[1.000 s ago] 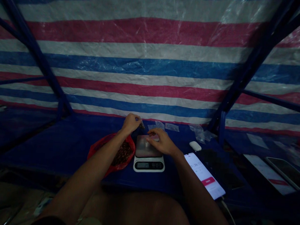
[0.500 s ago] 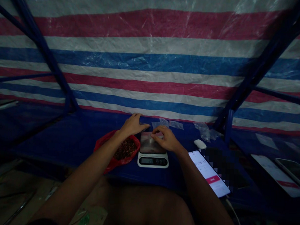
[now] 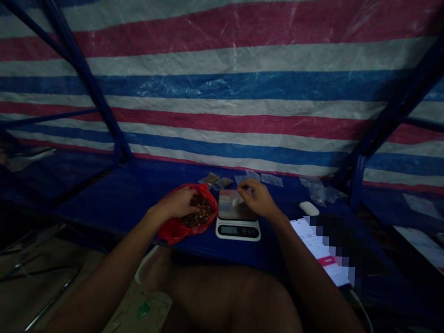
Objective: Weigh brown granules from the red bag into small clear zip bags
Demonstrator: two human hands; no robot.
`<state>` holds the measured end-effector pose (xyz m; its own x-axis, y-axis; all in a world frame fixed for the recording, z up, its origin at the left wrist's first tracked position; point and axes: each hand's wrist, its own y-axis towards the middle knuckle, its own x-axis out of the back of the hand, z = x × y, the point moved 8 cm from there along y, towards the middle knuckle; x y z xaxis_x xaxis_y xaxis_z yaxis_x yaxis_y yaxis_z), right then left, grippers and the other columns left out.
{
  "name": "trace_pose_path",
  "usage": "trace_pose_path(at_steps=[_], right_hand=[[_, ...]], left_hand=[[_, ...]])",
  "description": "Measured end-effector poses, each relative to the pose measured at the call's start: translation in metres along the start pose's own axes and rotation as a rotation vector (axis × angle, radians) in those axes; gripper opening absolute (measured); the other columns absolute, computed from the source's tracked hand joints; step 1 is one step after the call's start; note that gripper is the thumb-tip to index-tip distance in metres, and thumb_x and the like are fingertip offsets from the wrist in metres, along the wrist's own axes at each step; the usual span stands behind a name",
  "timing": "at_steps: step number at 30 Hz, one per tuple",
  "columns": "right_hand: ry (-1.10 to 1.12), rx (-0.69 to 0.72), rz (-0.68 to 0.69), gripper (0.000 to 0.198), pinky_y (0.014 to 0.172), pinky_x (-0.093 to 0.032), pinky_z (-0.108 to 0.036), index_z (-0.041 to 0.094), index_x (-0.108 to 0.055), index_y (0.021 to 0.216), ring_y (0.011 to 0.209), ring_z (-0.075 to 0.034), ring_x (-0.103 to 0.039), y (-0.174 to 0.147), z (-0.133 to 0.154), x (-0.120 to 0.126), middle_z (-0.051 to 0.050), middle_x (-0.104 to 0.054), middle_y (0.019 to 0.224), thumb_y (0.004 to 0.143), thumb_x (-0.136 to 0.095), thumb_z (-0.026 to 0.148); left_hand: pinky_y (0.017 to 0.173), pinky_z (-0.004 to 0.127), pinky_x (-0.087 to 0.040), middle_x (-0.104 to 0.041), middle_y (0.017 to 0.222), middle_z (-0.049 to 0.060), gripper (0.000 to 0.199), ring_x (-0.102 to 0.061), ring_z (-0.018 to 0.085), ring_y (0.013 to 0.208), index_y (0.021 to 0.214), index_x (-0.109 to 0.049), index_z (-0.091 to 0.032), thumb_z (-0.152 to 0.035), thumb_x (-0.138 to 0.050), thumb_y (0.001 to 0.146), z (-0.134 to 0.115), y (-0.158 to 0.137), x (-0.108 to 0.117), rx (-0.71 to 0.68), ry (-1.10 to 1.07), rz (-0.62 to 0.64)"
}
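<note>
My left hand point(image 3: 179, 202) reaches into a red plastic bag point(image 3: 171, 233) with its rim spread wide. Its fingers and thumb are apart, touching small brown dried pieces point(image 3: 201, 212) whose kind I cannot make out. Right of the bag stands a white digital kitchen scale point(image 3: 238, 231), its display lit. My right hand point(image 3: 259, 197) hovers at the right side of the scale's plate, thumb and fingertips pinched together. A pale, shiny patch shows on the plate by those fingertips; what they hold is unclear. Behind the bag lie two small clear bags point(image 3: 211, 179) filled with brown bits.
Clear plastic bags point(image 3: 272, 180) lie along the back of the blue table point(image 3: 148, 173), more at right point(image 3: 314, 190). A white earbud case point(image 3: 309, 208) and a lit phone point(image 3: 323, 254) with a cable are to the right. Blue metal posts point(image 3: 93, 92) flank a striped tarp.
My left hand has moved from the back of the table down into the red bag, uncovering the two filled bags. My right hand stays by the scale. The view has shifted slightly.
</note>
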<state>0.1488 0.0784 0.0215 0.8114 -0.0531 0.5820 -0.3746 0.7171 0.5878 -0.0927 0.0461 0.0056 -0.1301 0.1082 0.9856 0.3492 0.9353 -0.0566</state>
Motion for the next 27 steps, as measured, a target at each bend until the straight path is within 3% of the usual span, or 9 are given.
trace_pose_path(at_steps=[3,10,15,20,27], right_hand=[[0.004,-0.006,-0.016,0.013,0.08,-0.051,-0.04,0.02,-0.068,0.087,0.086,-0.024,-0.066,0.0,0.0,0.001,-0.007,-0.071,0.09,0.092,-0.057,0.027],[-0.01,-0.002,0.011,0.013,0.079,-0.05,-0.038,0.02,-0.068,0.086,0.086,-0.023,-0.066,0.0,-0.001,-0.002,-0.007,-0.071,0.089,0.092,-0.057,0.026],[-0.008,-0.008,0.007,0.014,0.08,-0.05,-0.038,0.02,-0.068,0.086,0.086,-0.023,-0.066,0.0,0.0,-0.001,-0.007,-0.072,0.09,0.092,-0.057,0.026],[-0.002,0.001,0.014,0.013,0.079,-0.051,-0.038,0.021,-0.067,0.085,0.085,-0.023,-0.065,-0.001,0.001,-0.001,-0.006,-0.071,0.088,0.092,-0.057,0.026],[-0.012,-0.014,0.026,0.014,0.082,-0.051,-0.041,0.021,-0.069,0.084,0.086,-0.024,-0.065,0.0,0.002,-0.001,-0.007,-0.072,0.089,0.09,-0.057,0.025]], left_hand=[[0.101,0.04,-0.049,-0.07,0.123,0.016,0.053,-0.063,0.033,0.119,0.124,-0.069,-0.015,-0.043,-0.075,0.079,-0.003,0.012,-0.001,-0.039,0.063,-0.011],[0.095,0.033,-0.052,-0.074,0.121,0.009,0.039,-0.069,0.027,0.11,0.118,-0.07,-0.019,-0.032,-0.074,0.081,-0.004,0.018,-0.007,-0.078,-0.038,0.054],[0.099,0.035,-0.051,-0.071,0.125,0.01,0.05,-0.067,0.028,0.114,0.124,-0.069,-0.021,-0.031,-0.078,0.076,-0.011,0.015,-0.007,-0.126,-0.011,0.04],[0.096,0.033,-0.051,-0.075,0.119,0.006,0.032,-0.069,0.026,0.11,0.113,-0.074,-0.026,-0.026,-0.075,0.081,-0.019,0.016,-0.007,-0.188,-0.039,0.038],[0.091,0.031,-0.051,-0.079,0.109,0.006,0.022,-0.072,0.025,0.101,0.104,-0.08,-0.027,-0.026,-0.071,0.084,-0.022,0.016,-0.003,-0.188,0.006,0.06]])
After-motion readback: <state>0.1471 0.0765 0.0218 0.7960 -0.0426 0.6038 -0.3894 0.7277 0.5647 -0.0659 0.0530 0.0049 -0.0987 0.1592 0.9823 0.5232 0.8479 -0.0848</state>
